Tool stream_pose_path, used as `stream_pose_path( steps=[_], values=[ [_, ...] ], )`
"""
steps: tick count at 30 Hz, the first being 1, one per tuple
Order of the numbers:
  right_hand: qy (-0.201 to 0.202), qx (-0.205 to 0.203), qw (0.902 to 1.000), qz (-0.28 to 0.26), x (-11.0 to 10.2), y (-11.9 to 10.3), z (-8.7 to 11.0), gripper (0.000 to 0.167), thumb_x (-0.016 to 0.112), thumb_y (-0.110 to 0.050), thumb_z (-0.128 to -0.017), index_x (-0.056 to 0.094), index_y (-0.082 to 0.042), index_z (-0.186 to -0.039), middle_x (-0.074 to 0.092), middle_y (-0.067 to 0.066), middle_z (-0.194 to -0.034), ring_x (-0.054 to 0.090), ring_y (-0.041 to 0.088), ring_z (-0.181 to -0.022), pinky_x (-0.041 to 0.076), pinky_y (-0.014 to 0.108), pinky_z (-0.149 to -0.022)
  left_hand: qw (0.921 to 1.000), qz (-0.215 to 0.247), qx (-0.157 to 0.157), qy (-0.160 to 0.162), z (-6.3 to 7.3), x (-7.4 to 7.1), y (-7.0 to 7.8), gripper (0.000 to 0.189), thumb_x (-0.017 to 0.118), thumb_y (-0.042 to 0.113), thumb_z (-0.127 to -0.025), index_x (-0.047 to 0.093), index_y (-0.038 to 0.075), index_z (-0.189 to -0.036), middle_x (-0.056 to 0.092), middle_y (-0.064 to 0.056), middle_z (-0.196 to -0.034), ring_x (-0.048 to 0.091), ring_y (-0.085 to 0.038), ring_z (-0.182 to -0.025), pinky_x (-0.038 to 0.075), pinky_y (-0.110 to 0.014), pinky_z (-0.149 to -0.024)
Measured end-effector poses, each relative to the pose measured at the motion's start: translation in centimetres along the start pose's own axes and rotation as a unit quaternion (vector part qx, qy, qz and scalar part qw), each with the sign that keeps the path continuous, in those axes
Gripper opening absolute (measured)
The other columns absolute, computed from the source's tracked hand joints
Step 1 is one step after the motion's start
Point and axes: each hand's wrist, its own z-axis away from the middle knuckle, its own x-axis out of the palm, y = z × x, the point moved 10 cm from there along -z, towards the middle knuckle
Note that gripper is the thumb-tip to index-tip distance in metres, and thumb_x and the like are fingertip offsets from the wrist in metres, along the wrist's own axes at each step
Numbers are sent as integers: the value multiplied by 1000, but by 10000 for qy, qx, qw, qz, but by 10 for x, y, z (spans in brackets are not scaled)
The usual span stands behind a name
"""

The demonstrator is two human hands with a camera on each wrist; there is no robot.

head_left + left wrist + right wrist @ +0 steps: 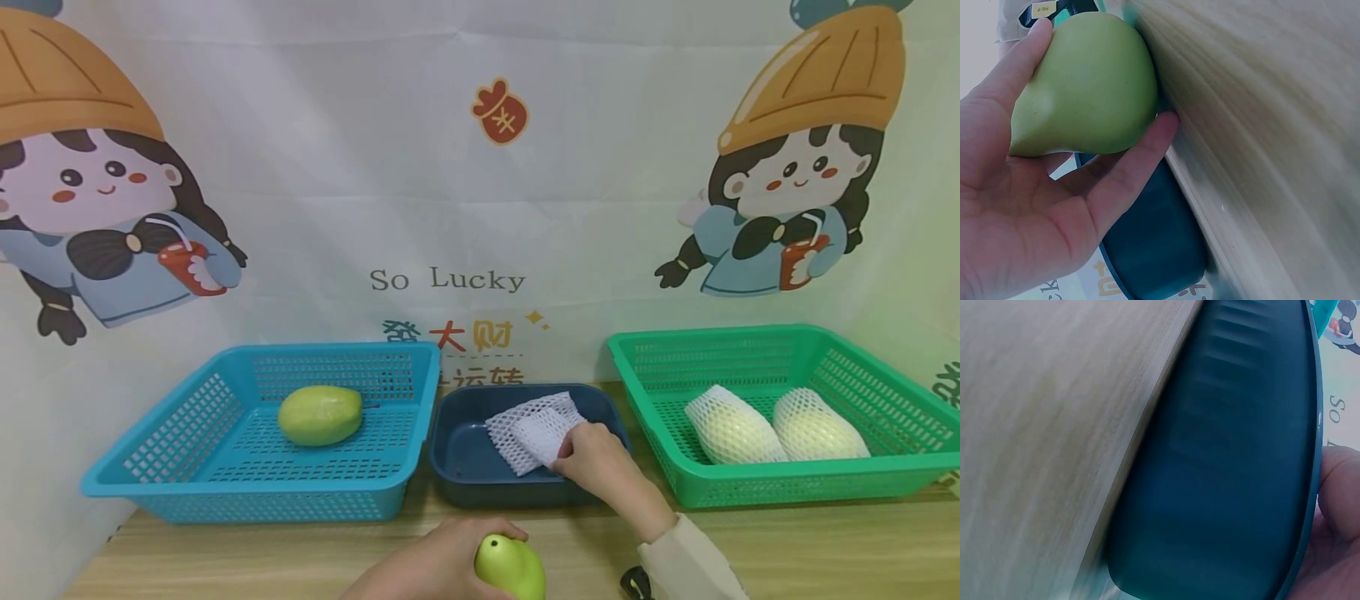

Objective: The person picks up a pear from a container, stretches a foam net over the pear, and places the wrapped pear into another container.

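At the near edge of the head view, my left hand grips a smooth yellow-green papaya; its narrow end with a dark spot faces the far side. The left wrist view shows the fruit between thumb and fingers, close to the tabletop. My right hand reaches over the near rim of a dark blue bin and pinches a white foam net. Another net lies under or against it in the bin. In the right wrist view the bin's wall hides the fingertips.
A blue basket at left holds one yellow-green papaya. On the right, a green basket holds two fruits in white foam nets. A printed cloth hangs behind. A small black object is by the right sleeve.
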Motion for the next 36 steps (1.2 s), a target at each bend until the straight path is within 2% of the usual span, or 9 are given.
stream_pose_path(
  steps=[9, 15, 26, 32, 36],
  values=[
    [128, 22, 9999, -92, -10, -2, 1, 11, 68, -8, -78, 66, -5, -67, 58, 3, -63, 50, 15, -57, 42, 26, -52, 9999, -31, 110, 20, 0, 0, 1, 48, 79, 19, -72, 61, 14, -117, 63, 7, -104, 51, 2, -79, 45, -19, -66],
    [465, -82, 9986, -245, -27, -7, 6, 8, 65, -7, -80, 66, -4, -72, 57, 3, -63, 49, 14, -56, 42, 24, -52, 9999, 47, 85, -54, -2, 1, 1, 47, 78, 19, -73, 61, 13, -117, 63, 6, -100, 51, 1, -76, 45, -19, -65],
    [1050, -476, 9907, -716, -53, -17, 16, 5, 64, -8, -83, 67, -4, -81, 64, 6, -75, 53, 14, -65, 48, 26, -59, 9994, 345, -46, -44, 0, 2, -4, 48, 77, 19, -75, 60, 10, -118, 63, 5, -101, 53, -2, -77, 46, -21, -66],
    [1076, -608, 9870, -1029, -65, -24, 27, 5, 65, -11, -85, 68, -7, -86, 65, 4, -80, 53, 13, -68, 47, 25, -61, 9993, 365, -94, -50, 1, 3, -4, 49, 77, 19, -75, 59, 10, -119, 63, 6, -100, 53, -2, -76, 46, -21, -66],
    [1002, -599, 9848, -1284, -69, -26, 33, 6, 65, -12, -85, 68, -8, -88, 64, 3, -81, 52, 13, -70, 46, 23, -61, 9984, 501, -258, -101, 2, 4, -7, 49, 77, 19, -75, 58, 12, -120, 61, 7, -98, 53, -5, -78, 46, -22, -67]
  ],
)
